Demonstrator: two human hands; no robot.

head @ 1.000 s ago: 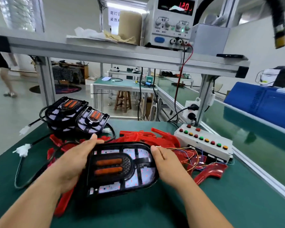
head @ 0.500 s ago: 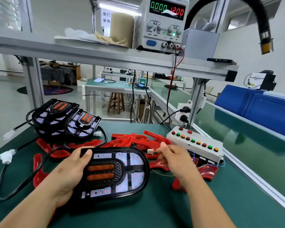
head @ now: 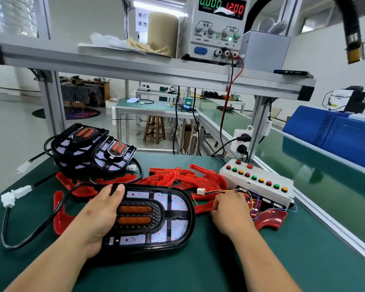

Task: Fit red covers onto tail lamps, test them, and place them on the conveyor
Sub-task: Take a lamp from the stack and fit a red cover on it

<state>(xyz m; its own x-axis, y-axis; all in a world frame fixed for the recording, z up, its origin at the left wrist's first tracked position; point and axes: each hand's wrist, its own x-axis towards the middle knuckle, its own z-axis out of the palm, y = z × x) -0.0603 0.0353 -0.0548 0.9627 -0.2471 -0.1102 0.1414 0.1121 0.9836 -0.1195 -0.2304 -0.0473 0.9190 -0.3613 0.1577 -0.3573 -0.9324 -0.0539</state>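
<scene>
A black oval tail lamp [head: 156, 218] with two orange bars and white LED panels lies on the green mat in front of me. My left hand [head: 99, 216] grips its left end, thumb on the top rim. My right hand [head: 230, 211] lies to the right of the lamp, fingers curled onto a red cover [head: 202, 207] among thin coloured wires. A white connector [head: 200, 191] on those wires lies just left of that hand. A heap of red covers [head: 177, 175] lies behind the lamp. The lamp's black cable ends in a white plug [head: 13, 197] at the left.
Two more black tail lamps [head: 93, 148] are stacked at the back left. A white test box with coloured buttons [head: 259, 182] sits at the right. A power supply [head: 217, 28] stands on the shelf above. The conveyor belt [head: 325, 186] runs along the right side.
My right hand left the lamp's right end, pinched the white connector, then dropped lower onto a red cover beside the wires. The left hand kept its hold on the lamp.
</scene>
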